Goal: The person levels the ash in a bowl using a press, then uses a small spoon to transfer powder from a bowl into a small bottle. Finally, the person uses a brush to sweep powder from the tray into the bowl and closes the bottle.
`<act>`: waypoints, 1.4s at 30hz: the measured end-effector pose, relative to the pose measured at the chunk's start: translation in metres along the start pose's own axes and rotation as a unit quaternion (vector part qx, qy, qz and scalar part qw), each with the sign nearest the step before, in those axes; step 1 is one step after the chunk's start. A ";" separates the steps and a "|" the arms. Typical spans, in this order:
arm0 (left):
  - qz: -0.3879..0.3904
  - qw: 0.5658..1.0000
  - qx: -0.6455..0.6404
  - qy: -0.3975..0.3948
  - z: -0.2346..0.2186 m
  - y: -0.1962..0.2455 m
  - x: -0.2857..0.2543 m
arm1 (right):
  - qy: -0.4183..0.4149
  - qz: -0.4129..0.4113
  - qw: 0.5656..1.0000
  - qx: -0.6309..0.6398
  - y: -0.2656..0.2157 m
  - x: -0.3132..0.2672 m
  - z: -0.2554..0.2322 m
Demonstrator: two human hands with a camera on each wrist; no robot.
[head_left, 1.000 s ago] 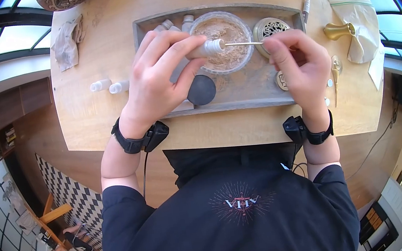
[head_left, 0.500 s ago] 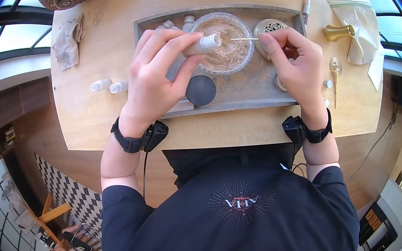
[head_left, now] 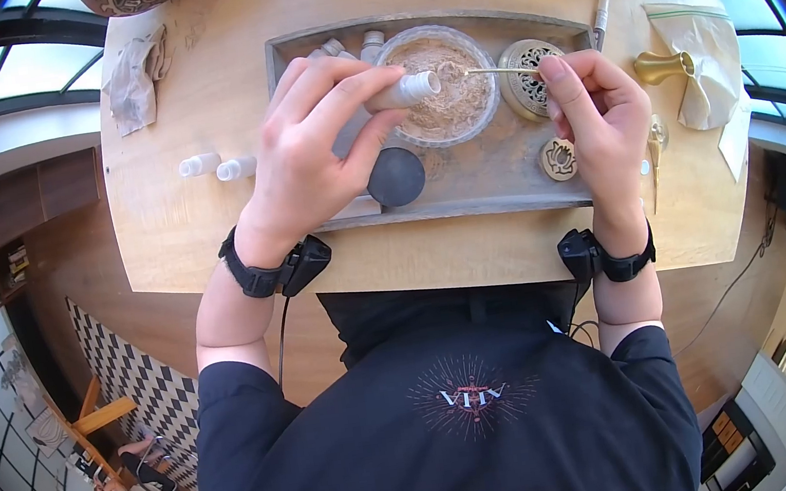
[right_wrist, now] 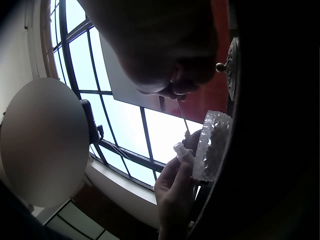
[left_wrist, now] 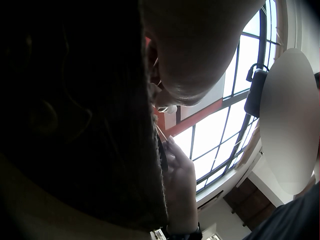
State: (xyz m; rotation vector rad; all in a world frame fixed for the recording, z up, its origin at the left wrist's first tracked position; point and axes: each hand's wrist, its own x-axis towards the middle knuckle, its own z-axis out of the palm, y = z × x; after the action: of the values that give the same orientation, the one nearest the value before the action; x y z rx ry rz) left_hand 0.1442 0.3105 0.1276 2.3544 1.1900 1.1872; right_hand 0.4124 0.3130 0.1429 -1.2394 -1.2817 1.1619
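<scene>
My left hand (head_left: 307,148) grips a small white plastic bottle (head_left: 409,92), uncapped and tilted with its mouth to the right, over the left part of a clear bowl (head_left: 449,141). Pale brown powder (head_left: 446,116) fills that bowl. Between thumb and fingers, my right hand (head_left: 600,112) pinches a thin metal scoop (head_left: 501,69). A small heap of powder sits on the scoop's tip, over the bowl and just right of the bottle's mouth. The right wrist view also has the bottle (right_wrist: 184,152) and scoop (right_wrist: 183,116) beside the faceted bowl (right_wrist: 202,157).
The grey tray (head_left: 476,206) under the bowl holds a black round object (head_left: 395,177), a pierced brass lid (head_left: 524,97), a lotus-patterned disc (head_left: 558,159) and more bottles (head_left: 372,44). Two bottles lie left, one here (head_left: 200,164). A brass vase (head_left: 663,66) and plastic bag (head_left: 714,98) lie right.
The scoop has come out of the bottle's mouth and moved right over the bowl; its tip now carries powder. My left hand and the bottle have barely moved.
</scene>
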 end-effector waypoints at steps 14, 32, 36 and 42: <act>0.001 1.000 0.004 -0.008 -0.002 0.000 -0.001 | -0.002 -0.027 1.000 0.005 -0.002 -0.003 0.000; 0.007 1.000 0.006 -0.012 -0.001 0.001 0.000 | -0.013 -0.404 0.886 -0.226 0.002 0.005 0.006; 0.009 1.000 0.003 -0.013 0.000 0.001 0.001 | -0.017 -0.374 0.900 -0.221 0.001 0.002 0.006; 0.013 1.000 0.000 -0.028 0.000 0.001 0.000 | -0.030 -0.451 0.858 -0.244 0.004 0.005 0.008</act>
State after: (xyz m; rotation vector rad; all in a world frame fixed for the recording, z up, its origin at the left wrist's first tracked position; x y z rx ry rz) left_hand 0.1451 0.3097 0.1286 2.3933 1.1435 1.1205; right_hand 0.4045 0.3184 0.1387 -0.7376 -1.9717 0.1876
